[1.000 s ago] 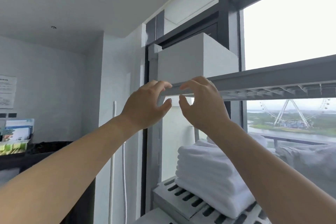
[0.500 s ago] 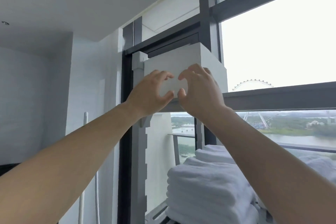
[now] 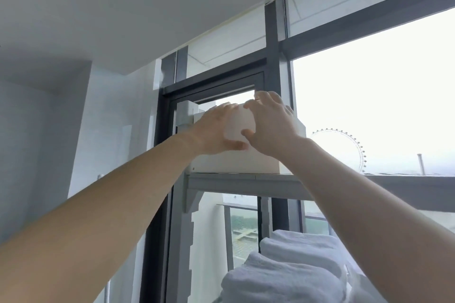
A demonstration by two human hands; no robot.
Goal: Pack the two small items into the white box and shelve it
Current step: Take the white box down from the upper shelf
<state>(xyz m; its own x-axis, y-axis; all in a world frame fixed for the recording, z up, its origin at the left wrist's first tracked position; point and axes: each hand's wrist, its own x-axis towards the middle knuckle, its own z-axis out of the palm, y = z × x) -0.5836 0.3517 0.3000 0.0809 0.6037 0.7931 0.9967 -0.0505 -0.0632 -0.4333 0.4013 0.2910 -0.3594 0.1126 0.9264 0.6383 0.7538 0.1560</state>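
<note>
The white box (image 3: 236, 162) stands on the top shelf (image 3: 246, 182) of a grey rack, against the window. Both of my hands are on its upper front. My left hand (image 3: 213, 130) lies over the box's left part, fingers on the top edge and thumb on the front face. My right hand (image 3: 270, 125) covers the right part the same way, fingers curled over the top. The thumbs almost meet in the middle. The box's inside and the two small items are hidden.
A stack of folded white towels (image 3: 295, 270) lies on the shelf below. The rack's grey upright (image 3: 188, 115) rises just left of the box. A dark window frame (image 3: 273, 44) stands behind, and the ceiling is close above.
My hands have moved up from the shelf's front edge onto the box's front and top. The view has risen, so the box now appears nearly level with me.
</note>
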